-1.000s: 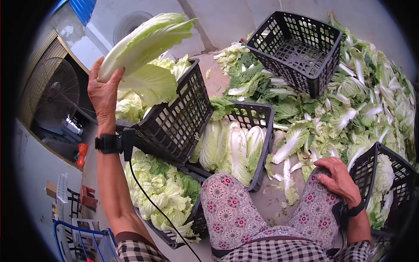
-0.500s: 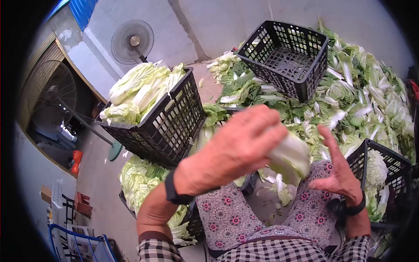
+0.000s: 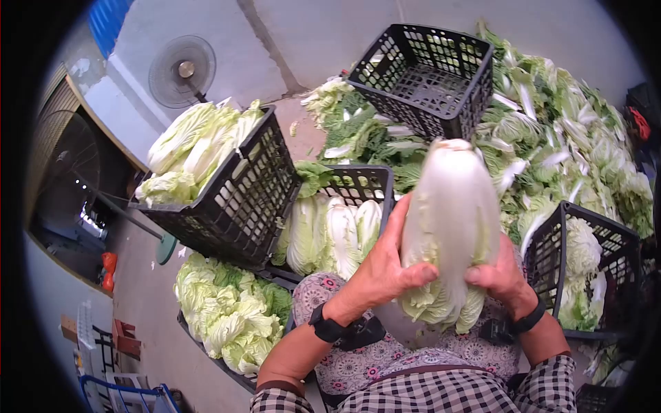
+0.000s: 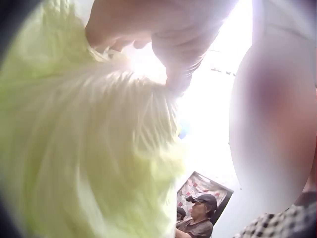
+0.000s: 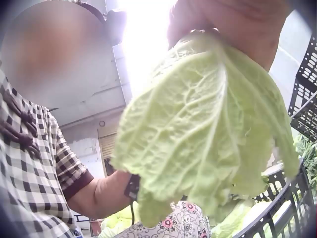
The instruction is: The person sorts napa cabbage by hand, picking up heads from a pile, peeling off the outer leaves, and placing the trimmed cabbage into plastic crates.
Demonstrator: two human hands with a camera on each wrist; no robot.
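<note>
A large napa cabbage [image 3: 452, 213] stands upright above the person's lap, its white base up and leafy end down. The left hand [image 3: 387, 270] grips its left side, and the right hand [image 3: 501, 274] holds its right side; both thumbs lie across the near face. In the left wrist view pale leaves [image 4: 94, 148] fill the left half under the left hand [image 4: 153, 29]. The right wrist view has the leafy end [image 5: 198, 124] hanging below the right hand [image 5: 233, 25]. The fingers behind the cabbage are hidden.
A tilted crate [image 3: 237, 206] heaped with cabbages stands left, above a crate of leafy heads [image 3: 231, 310]. Another crate [image 3: 390, 180] holds whole cabbages. An empty crate [image 3: 420, 82] rests on the leaf pile [image 3: 564, 131]. A crate [image 3: 592, 213] stands right.
The left hand has brought a cabbage from above the left crate to in front of the body. The right hand has left the knee and now holds the cabbage too.
</note>
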